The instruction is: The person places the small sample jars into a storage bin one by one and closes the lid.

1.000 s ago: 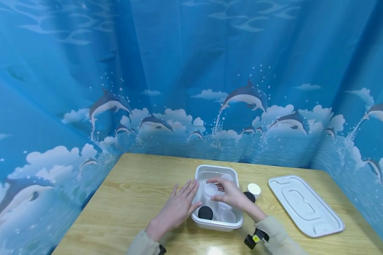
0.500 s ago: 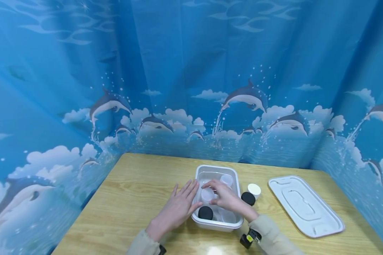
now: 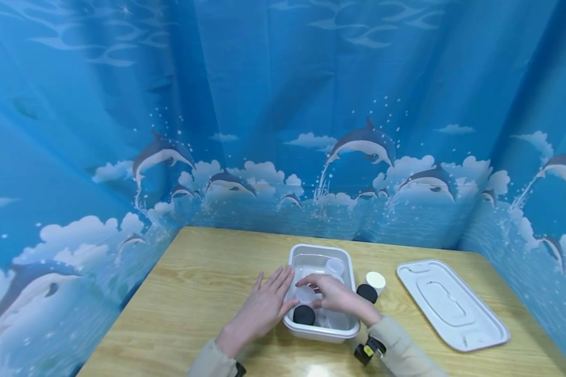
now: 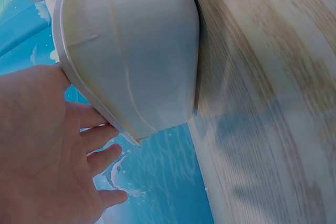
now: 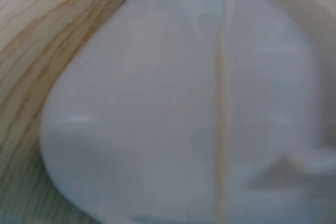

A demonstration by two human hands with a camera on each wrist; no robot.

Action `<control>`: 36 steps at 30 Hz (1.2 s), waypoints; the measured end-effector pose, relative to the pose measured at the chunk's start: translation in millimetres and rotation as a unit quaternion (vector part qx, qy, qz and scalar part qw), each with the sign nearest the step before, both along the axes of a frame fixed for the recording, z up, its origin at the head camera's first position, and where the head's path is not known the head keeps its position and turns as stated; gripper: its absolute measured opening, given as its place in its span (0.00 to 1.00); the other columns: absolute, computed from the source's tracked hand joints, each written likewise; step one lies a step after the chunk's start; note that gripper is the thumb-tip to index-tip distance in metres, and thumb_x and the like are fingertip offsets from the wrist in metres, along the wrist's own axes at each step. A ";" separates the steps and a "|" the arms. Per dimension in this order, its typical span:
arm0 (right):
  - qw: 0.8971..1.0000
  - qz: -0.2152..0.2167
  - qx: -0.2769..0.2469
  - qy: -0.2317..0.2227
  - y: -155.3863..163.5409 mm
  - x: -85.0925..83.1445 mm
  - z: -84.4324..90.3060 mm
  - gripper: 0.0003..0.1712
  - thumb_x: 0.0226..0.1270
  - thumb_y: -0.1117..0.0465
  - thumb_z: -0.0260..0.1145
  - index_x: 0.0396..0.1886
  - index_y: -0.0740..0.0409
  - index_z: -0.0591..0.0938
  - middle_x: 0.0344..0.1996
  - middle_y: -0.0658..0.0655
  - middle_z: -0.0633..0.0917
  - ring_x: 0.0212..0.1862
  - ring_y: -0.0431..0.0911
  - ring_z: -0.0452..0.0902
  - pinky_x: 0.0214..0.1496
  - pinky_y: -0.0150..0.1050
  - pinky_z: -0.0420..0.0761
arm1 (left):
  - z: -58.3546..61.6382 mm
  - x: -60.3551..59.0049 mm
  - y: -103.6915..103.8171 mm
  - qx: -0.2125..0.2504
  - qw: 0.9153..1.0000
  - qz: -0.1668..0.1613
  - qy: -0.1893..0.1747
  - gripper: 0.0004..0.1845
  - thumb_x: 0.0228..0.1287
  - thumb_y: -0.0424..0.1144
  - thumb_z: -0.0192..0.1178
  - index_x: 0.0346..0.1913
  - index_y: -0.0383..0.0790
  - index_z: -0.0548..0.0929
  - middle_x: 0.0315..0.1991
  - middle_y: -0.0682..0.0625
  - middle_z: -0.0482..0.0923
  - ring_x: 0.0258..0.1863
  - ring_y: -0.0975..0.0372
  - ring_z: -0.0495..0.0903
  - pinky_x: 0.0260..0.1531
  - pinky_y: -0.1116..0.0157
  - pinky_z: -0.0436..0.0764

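Right hand [image 3: 332, 296] is reaching down into the white tub [image 3: 294, 256] and pinching a small translucent jar [image 3: 306, 294] between thumb and fingertips, low inside the tub and just beyond a black lid [image 3: 304, 314] lying at the tub's near end. Left hand [image 3: 265, 306] is resting with straight, spread fingers flat against the tub's outer left wall [image 4: 131, 51], holding nothing and bracing the tub on the wooden surface [image 3: 207, 283]. Another clear jar [image 3: 335, 266] is standing farther in, beyond the right hand's knuckles. Outside the tub, just to the right of that hand, a second black lid [image 3: 367, 293] and a white lid [image 3: 375, 280] are lying on the surface, with the tub's flat cover [image 3: 450, 303] well off to the right.

Judging by its look, the held jar is light, thin-walled, smooth plastic, likely slippery and easy to squeeze out of shape; gripping it across the rim or upper wall, as the fingers are doing, seems safest. The right wrist view is showing only blurred tub wall.
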State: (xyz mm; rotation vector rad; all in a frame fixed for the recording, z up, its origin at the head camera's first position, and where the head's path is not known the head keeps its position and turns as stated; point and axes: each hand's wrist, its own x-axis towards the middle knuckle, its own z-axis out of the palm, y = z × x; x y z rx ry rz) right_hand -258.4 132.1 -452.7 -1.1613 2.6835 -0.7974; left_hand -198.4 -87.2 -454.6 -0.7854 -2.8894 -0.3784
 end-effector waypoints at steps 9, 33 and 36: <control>0.999 0.005 -0.036 -0.003 12.0 6.0 5.7 0.31 0.59 0.75 0.72 0.64 0.66 0.77 0.59 0.65 0.82 0.56 0.60 0.81 0.58 0.51 0.84 | -1.8 -1.2 0.5 0.001 1.000 -0.003 0.011 0.35 0.80 0.55 0.45 0.78 0.36 0.59 0.80 0.44 0.55 0.78 0.49 0.56 0.76 0.39 0.52; 0.921 -0.185 -0.338 -0.062 84.5 6.0 6.5 0.26 0.72 0.68 0.65 0.67 0.68 0.74 0.63 0.68 0.79 0.64 0.59 0.76 0.60 0.28 0.79 | -3.5 -1.8 1.0 0.010 1.000 0.000 0.015 0.35 0.80 0.56 0.45 0.78 0.36 0.60 0.80 0.44 0.55 0.78 0.49 0.56 0.76 0.40 0.53; 0.917 -0.203 -0.336 -0.065 98.6 5.9 6.1 0.28 0.73 0.63 0.66 0.68 0.68 0.73 0.65 0.69 0.78 0.64 0.51 0.76 0.58 0.25 0.78 | -2.8 -1.1 1.1 0.009 1.000 0.000 0.016 0.35 0.80 0.56 0.45 0.78 0.36 0.60 0.80 0.44 0.55 0.78 0.49 0.56 0.76 0.40 0.52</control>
